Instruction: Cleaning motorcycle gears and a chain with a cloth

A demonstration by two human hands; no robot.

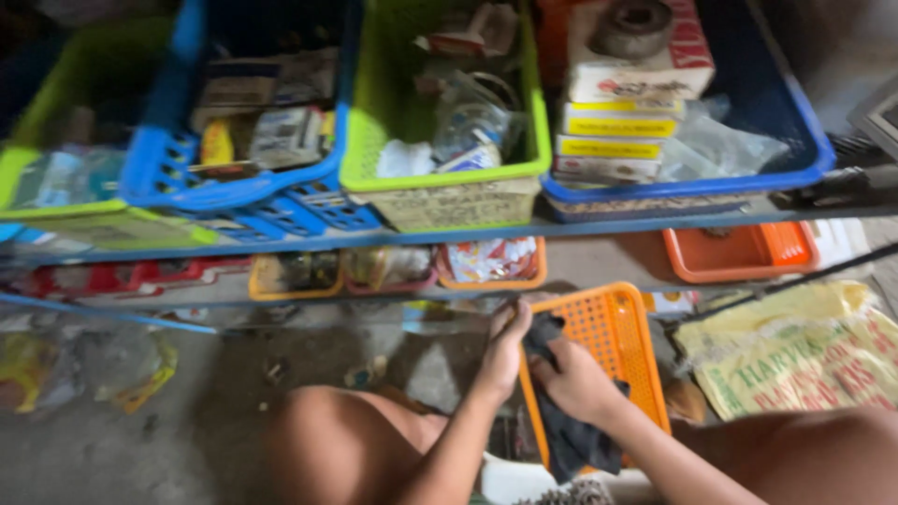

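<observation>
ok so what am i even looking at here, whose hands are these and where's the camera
The camera sits on a person's head and looks down, so you see that person's own bare arms and knees from above. There is only this one view, and it is a bit blurred.

The left hand grips the edge of an orange basket, which stands tilted on its side. The right hand presses a dark cloth against the inside of the basket.

Behind them is a shelf loaded with plastic bins: a green bin and blue bins full of small boxes and packets. Lower down sit smaller orange trays. A yellow sack lies at the right, on a grey floor.
</observation>
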